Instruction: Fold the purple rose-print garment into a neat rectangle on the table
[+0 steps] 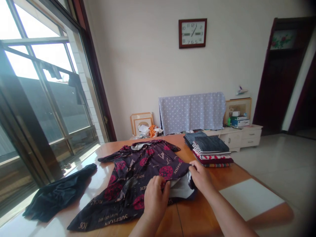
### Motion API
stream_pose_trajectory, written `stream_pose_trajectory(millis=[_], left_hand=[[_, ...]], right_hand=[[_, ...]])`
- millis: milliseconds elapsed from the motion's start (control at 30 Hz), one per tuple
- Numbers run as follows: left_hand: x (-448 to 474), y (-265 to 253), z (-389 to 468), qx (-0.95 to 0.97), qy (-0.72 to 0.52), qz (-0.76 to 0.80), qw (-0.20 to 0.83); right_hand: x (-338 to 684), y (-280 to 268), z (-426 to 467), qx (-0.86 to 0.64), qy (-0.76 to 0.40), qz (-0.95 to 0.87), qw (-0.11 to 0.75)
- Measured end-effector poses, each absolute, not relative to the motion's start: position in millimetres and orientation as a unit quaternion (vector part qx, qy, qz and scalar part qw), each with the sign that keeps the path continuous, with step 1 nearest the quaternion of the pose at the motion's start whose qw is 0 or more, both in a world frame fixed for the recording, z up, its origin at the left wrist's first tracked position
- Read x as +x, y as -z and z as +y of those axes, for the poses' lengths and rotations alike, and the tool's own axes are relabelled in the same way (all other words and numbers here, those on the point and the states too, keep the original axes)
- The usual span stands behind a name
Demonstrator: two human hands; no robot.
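Observation:
A dark short-sleeved shirt (133, 177) with red round prints and pale lettering lies spread on the wooden table, its collar at the far side. My left hand (156, 197) pinches the cloth near the middle of the hem. At the hem's right corner, my right hand (199, 176) grips the edge of the same shirt. Between the two hands the hem gapes, and its pale inner side shows. Both thumbs press against the fingers, partly hiding the cloth held there.
A crumpled black garment (61, 192) lies at the table's left, by the window. Folded clothes (212, 149) are stacked at the far right, jeans on top. A white sheet (251, 199) lies on the right of the table (197, 217). Behind stands a low white cabinet (247, 136).

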State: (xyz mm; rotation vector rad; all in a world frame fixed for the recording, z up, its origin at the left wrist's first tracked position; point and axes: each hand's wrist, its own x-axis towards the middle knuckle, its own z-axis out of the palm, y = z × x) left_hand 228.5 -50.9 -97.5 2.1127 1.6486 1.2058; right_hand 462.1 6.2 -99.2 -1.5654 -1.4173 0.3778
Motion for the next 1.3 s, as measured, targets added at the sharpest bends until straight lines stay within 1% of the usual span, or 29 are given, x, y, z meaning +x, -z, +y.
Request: stream_pose_trajectory(millis=[100, 167, 300, 367, 433, 500, 567, 633, 733, 800, 1000, 1133, 1300], left_hand=[[251.7, 104.8, -54.7, 0.755, -0.391, 0.472, 0.233], [264.1, 113.3, -48.5, 0.716, -0.430, 0.436, 0.336], [271.1, 121.8, -27.0, 0.497, -0.527, 0.389, 0.569], [265.7, 118.7, -19.7, 0.400, -0.541, 0.349, 0.653], [257.3, 112.8, -17.3, 0.342, -0.536, 0.317, 0.703], [248.7, 107.1, -18.6, 0.308, -0.532, 0.302, 0.729], [242.0, 103.0, -21.3, 0.288, -0.546, 0.296, 0.728], [237.8, 100.6, -23.6, 0.283, -0.563, 0.293, 0.719], [233.5, 98.4, -25.1, 0.293, -0.554, 0.276, 0.729], [230.4, 97.0, -25.5, 0.299, -0.550, 0.258, 0.736], [224.1, 97.0, -27.3, 0.248, -0.596, 0.196, 0.738], [227.8, 102.6, -29.8, 0.234, -0.583, 0.179, 0.757], [234.1, 103.5, -34.0, 0.242, -0.549, 0.200, 0.774]], right_hand=[[449.3, 82.8, -1.0, -0.600, -0.164, -0.584, 0.522], [438.3, 72.1, -12.5, -0.558, -0.189, -0.611, 0.528], [427.3, 62.4, -33.3, -0.443, -0.311, -0.679, 0.496], [430.4, 68.2, -34.9, -0.452, -0.336, -0.652, 0.508], [436.2, 80.2, -31.7, -0.490, -0.325, -0.614, 0.526], [439.8, 93.9, -28.7, -0.518, -0.307, -0.596, 0.531], [437.7, 105.2, -29.7, -0.530, -0.291, -0.599, 0.525], [429.9, 112.2, -34.5, -0.533, -0.276, -0.616, 0.510], [414.7, 117.4, -40.5, -0.534, -0.261, -0.647, 0.478], [407.5, 119.9, -39.1, -0.546, -0.263, -0.643, 0.468], [402.6, 126.6, -26.2, -0.553, -0.299, -0.609, 0.484], [399.1, 127.6, -27.8, -0.546, -0.300, -0.604, 0.497], [399.0, 127.8, -28.3, -0.564, -0.312, -0.610, 0.460]])
